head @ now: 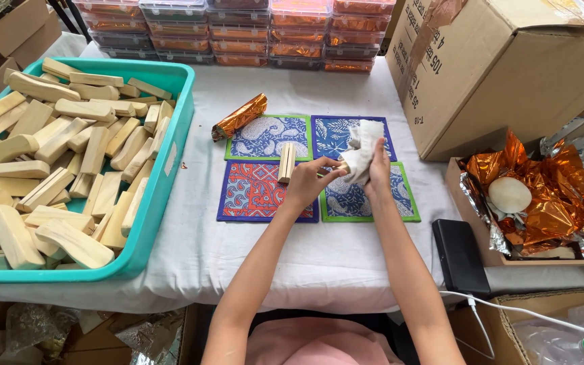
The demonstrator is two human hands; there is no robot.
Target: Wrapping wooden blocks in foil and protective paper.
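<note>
Left hand pinches wood block — right hand clutches cloth.

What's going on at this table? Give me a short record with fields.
left hand: holds small pale wooden block
right hand: grips crumpled white cloth
under hands: four patterned square mats on white tablecloth
left side: teal plastic tray piled with wooden blocks
beside mats: orange foil roll
</note>
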